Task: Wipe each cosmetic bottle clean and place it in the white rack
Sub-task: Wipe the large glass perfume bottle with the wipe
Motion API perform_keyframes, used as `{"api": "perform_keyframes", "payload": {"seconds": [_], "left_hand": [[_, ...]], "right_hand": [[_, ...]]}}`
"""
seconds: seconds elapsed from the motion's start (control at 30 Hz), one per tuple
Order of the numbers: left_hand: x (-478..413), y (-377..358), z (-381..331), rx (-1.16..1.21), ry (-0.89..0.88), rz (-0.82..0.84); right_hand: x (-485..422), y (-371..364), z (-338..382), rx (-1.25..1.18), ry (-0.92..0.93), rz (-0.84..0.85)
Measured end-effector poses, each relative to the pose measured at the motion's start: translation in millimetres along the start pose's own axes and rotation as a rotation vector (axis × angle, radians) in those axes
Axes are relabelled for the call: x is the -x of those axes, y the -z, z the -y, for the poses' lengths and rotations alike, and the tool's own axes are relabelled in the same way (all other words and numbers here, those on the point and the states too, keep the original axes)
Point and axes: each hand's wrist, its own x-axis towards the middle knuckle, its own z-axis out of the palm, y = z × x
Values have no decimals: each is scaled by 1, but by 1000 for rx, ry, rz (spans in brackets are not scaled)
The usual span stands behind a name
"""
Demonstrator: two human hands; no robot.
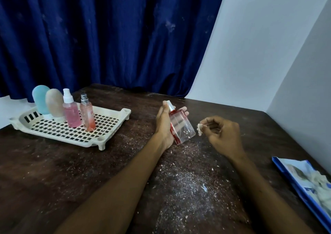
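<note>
A blue packet [302, 176], cut off at the right edge, carries unreadable print. The left hand [163, 126] grips a clear red-trimmed bottle [181, 126] above the table [53, 171], and the right hand [223, 135] pinches a tissue scrap [200, 129]. 4 bottles [71, 115] stand in the white rack [123, 112], 1 with illegible red lettering.

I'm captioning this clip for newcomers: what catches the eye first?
At centre, the left hand holds a clear red-trimmed bottle tilted, while the right hand pinches a white scrap beside it. Left of them, four bottles stand in the white rack; white specks litter the dark table.

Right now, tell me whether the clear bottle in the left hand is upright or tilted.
Tilted: the clear bottle leans in the left hand, top pointing up-left, base lower right.
</note>
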Motion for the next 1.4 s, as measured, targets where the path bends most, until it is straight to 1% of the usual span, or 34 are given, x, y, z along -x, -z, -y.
{"api": "perform_keyframes", "payload": {"seconds": [0.1,0.2,0.33,0.37,0.47,0.53,0.57,0.63,0.7,0.77,0.9,0.97,1.03,1.1,1.17,1.23,1.33,1.4], "left_hand": [[-1,2,-1,-17,-19,-41],[-1,2,0,-29,-43,-67],[1,0,-1,-53,-65,-65],[1,0,-1,-60,-69,-58],[4,-1,-1,-76,-74,-18],[6,-3,-2,-86,-80,-12],[6,-3,-2,-89,-85,-11],[7,-3,-2,-91,-90,1],[9,-4,-2,-85,-85,7],[10,-4,-2,-84,-83,17],[12,-5,-3,-103,-98,15],[13,-7,-2,-119,-112,-17],[15,-9,-3,-125,-120,-48],[16,-10,-2,-108,-115,-62],[16,-9,-2,-105,-109,-56],[15,-9,-2,-128,-117,-50],[10,-9,-1,-149,-121,-22],[11,-9,-2,-148,-130,-12]], "right_hand": [[3,-2,1,25,67,72],[6,-8,7,62,171,88],[8,-12,12,6,157,180],[8,-13,11,13,144,178],[6,-11,5,48,50,65],[6,-10,3,62,29,21],[6,-10,4,56,25,26],[8,-10,11,-1,25,87],[11,-12,18,-38,73,162],[11,-15,18,-29,108,176],[6,-15,6,35,22,31],[7,-14,4,34,21,12],[8,-16,8,16,70,63],[10,-18,13,-2,141,147],[9,-18,15,-12,163,191],[8,-16,11,1,130,162],[7,-13,2,55,45,52],[6,-16,3,66,53,8]]}}
